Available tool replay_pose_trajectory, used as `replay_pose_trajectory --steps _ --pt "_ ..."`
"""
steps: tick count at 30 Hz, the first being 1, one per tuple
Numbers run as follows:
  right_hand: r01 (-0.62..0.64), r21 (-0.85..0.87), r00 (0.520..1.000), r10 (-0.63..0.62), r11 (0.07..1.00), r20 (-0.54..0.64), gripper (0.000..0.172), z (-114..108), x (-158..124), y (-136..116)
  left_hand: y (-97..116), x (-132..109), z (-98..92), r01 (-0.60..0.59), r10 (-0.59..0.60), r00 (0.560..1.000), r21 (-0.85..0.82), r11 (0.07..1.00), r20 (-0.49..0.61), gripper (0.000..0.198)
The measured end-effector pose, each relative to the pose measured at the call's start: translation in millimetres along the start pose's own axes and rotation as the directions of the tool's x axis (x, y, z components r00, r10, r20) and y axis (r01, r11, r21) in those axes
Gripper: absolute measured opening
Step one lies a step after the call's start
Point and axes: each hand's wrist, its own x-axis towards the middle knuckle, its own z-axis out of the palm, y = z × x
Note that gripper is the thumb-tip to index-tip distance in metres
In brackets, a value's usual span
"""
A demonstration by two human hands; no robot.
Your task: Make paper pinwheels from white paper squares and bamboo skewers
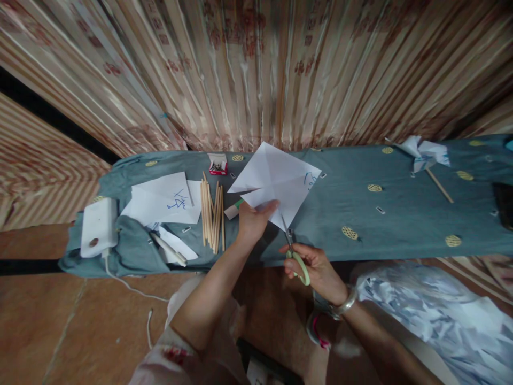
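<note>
My left hand (253, 220) pinches the near-left edge of a white square sheet of paper (276, 179), creased along its diagonals and held above the blue cloth. My right hand (316, 267) is closed round the green handles of a pair of scissors (294, 254). The scissor blades point up into the sheet's near corner. A small blue scribble marks the sheet's right side.
A long bench under a blue cloth (401, 214) runs left to right. On it lie a bundle of wooden sticks (212, 214), more white paper (166, 200), a small box of pins (217, 164), a white device with a cable (98, 224) and a paper pinwheel on a stick (427, 158). A striped curtain (256, 69) hangs behind.
</note>
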Motion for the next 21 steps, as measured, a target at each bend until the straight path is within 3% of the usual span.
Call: replay_pose_trajectory --steps 21 --pt "-0.014 0.028 0.998 0.015 1.000 -0.061 0.039 2.9 2.9 0.1 5.1 -3.0 3.1 0.026 -0.026 0.999 -0.002 1.000 0.019 0.018"
